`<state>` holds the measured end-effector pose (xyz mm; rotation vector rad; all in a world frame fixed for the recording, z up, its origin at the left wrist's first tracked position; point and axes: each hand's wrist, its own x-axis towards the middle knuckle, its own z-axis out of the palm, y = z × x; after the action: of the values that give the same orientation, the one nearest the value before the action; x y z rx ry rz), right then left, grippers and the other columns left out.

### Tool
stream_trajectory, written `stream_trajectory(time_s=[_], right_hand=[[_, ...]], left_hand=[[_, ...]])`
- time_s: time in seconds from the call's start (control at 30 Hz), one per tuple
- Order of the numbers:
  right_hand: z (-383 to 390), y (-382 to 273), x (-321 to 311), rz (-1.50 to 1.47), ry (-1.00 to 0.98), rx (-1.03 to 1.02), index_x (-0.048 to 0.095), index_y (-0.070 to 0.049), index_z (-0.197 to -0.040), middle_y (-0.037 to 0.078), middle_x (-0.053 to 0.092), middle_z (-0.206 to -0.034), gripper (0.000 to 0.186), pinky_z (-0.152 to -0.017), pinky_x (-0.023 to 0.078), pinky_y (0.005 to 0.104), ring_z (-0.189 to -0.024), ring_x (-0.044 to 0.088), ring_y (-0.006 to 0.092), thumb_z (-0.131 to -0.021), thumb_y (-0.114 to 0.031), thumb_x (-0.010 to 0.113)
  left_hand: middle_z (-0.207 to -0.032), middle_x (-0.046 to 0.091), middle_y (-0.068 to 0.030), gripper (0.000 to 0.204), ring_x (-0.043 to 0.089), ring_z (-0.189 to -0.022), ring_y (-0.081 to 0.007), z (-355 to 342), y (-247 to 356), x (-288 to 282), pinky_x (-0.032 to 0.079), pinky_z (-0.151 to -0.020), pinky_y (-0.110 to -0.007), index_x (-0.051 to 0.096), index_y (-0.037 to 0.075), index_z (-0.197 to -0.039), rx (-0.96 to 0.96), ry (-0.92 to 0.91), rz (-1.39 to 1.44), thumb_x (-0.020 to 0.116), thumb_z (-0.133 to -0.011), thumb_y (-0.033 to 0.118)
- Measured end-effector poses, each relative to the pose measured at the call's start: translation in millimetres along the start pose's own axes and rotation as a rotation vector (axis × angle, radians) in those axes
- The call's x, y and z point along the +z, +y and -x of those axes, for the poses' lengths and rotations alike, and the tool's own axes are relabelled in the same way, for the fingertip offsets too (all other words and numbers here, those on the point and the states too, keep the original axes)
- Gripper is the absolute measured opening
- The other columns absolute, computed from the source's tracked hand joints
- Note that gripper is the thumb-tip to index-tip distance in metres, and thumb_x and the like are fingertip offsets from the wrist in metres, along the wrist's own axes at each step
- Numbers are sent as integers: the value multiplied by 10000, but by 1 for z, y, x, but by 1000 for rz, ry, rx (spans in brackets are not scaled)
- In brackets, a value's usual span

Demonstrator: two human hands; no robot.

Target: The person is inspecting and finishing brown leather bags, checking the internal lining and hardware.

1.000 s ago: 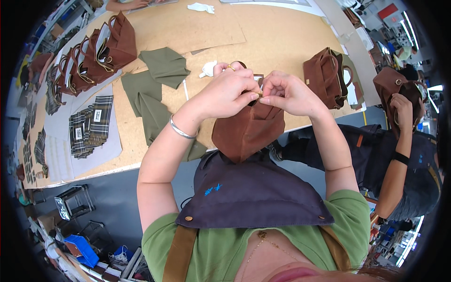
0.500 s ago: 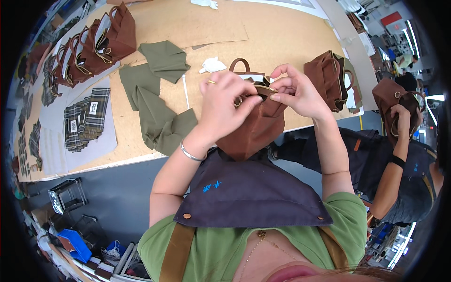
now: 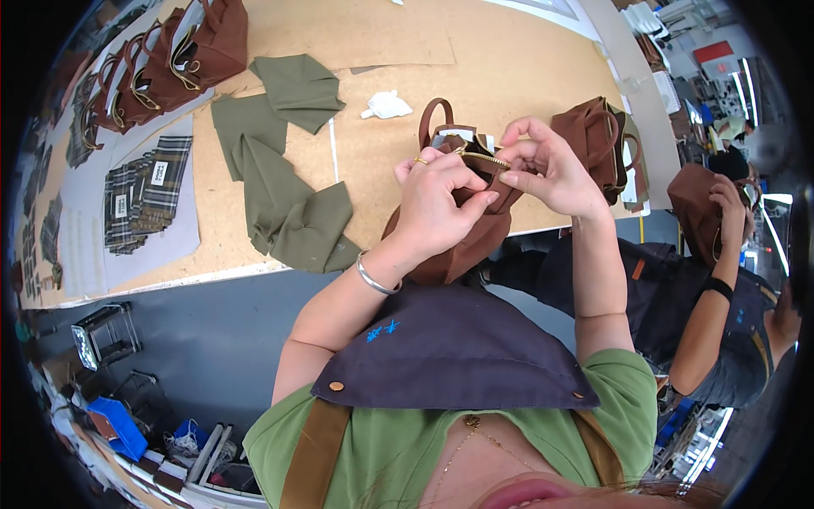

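A brown bag (image 3: 458, 254) with an upright handle and an open top stands at the table's near edge, against my dark apron. My left hand (image 3: 439, 199) has its fingers curled on the left of the bag's opening, shut on the bag, hiding much of its front. A brass zipper (image 3: 485, 159) arches across the opening. My right hand (image 3: 547, 174) pinches the zipper's right part between thumb and forefinger, with the other fingers curled loosely above.
On the worktable (image 3: 407, 51) lie olive fabric pieces (image 3: 288, 220), white crumpled cloth (image 3: 386, 106), plaid pieces (image 3: 144, 204), a row of brown bags (image 3: 170, 68) and another bag (image 3: 585, 144). A co-worker (image 3: 729, 331) at my right holds a brown bag (image 3: 695, 212). A stool (image 3: 102, 335) stands below.
My left hand has moved right and lower over the bag, and my right hand rightward. More of the zipper and the bag's upright handle now show.
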<state>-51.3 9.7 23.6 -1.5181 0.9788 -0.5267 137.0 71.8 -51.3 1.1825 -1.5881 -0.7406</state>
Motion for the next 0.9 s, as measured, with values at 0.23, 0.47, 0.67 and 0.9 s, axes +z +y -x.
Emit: stream_trajectory(time_s=[0.23,0.47,0.67,0.9], right_hand=[[-5,-3,1,85,-85,14,508,-59,-1118,-13,657,-925,387,-712,457,191,-822,592,20,-816,102,689],[-12,1,8,91,-43,35,511,-57,-1101,-28,620,-887,349,-727,457,190,-830,590,25,-837,99,677],[-17,1,8,20,-93,22,545,-42,-1123,-24,639,-880,296,-752,449,200,-837,567,28,-871,44,675],[-18,-5,10,90,-154,17,549,-39,-1160,-21,648,-863,314,-710,449,213,-786,555,38,-877,27,667]], left_hand=[[-730,563,51,111,498,-836,-150,0,3,-5,258,-813,-368,714,148,-750,4,-30,7,805,-754,211],[-753,550,49,73,483,-833,-157,5,0,1,253,-809,-370,707,149,-765,98,134,-101,756,-797,193],[-778,554,51,44,476,-855,-155,6,-2,-7,246,-831,-371,706,144,-803,97,78,-124,734,-818,175],[-818,583,48,103,499,-904,-162,4,-15,-23,245,-864,-364,723,156,-864,65,-80,-36,663,-807,94]])
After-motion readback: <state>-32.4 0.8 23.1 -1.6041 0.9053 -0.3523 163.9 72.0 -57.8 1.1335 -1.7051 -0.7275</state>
